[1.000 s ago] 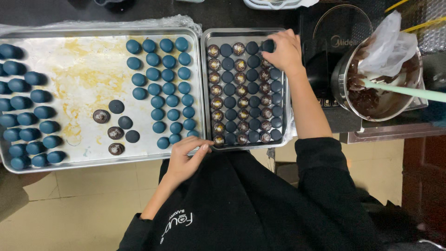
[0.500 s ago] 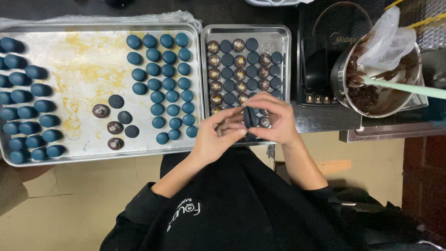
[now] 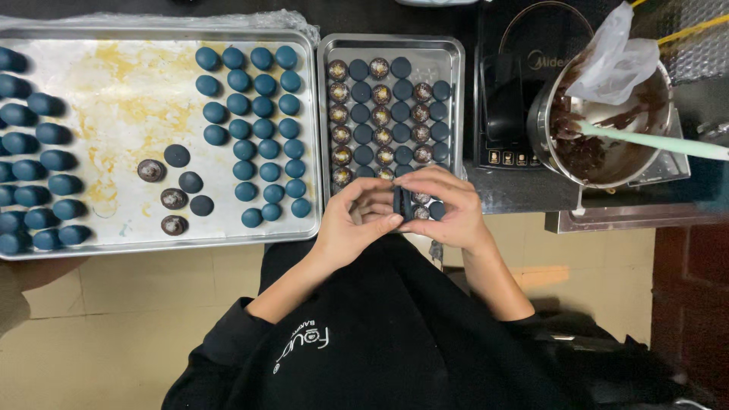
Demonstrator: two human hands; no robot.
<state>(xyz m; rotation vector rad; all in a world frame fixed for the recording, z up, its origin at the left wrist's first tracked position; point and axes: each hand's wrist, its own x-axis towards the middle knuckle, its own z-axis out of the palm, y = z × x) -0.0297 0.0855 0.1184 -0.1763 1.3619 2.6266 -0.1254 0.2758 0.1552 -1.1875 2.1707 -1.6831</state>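
My left hand (image 3: 355, 222) and my right hand (image 3: 444, 206) meet over the near edge of the small steel tray (image 3: 452, 53), both pinching one dark blue macaron shell (image 3: 400, 203) held on edge between the fingertips. The small tray holds rows of dark blue shells, several topped with brown filling. To its left lies a large steel tray (image 3: 114, 91) with blocks of dark blue shells (image 3: 262, 114) and a few loose filled ones (image 3: 173, 199).
On the right a metal bowl of chocolate filling (image 3: 600, 144) sits on a black cooktop (image 3: 516, 99), with a pale green spatula (image 3: 661, 143) and a plastic piping bag (image 3: 616, 61) in it. Tiled floor lies below the counter edge.
My right hand came back from the small tray's far right corner with a shell. My left hand rose from the tray's near edge, and both now hold the shell together.
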